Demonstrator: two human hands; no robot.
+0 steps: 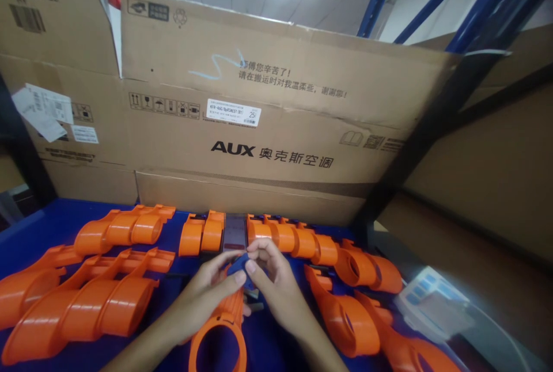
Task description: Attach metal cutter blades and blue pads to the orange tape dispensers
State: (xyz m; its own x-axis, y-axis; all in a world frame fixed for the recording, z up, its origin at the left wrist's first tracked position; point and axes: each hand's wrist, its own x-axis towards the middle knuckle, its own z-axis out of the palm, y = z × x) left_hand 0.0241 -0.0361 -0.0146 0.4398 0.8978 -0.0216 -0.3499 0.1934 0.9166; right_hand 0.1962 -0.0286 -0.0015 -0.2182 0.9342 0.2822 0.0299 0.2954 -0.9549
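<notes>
In the lower middle of the head view, an orange plastic tape dispenser (237,308) points its round ring toward me. My left hand (211,280) is closed around its far end, with the thumb lying along a small dark blue part (237,264). My right hand (274,283) pinches that blue part from the other side between thumb and fingers. Below the right hand a small greyish metal-looking piece (254,306) shows in part. The palms and the other fingertips hide how the blue part sits on the dispenser.
Several more orange dispensers (90,303) lie in rows on the blue surface (173,297), left, right and behind. A dark flat device (235,232) stands beyond my hands. Cardboard (276,130) walls off the back. A white-and-blue box (436,303) sits at right by a dark post (389,188).
</notes>
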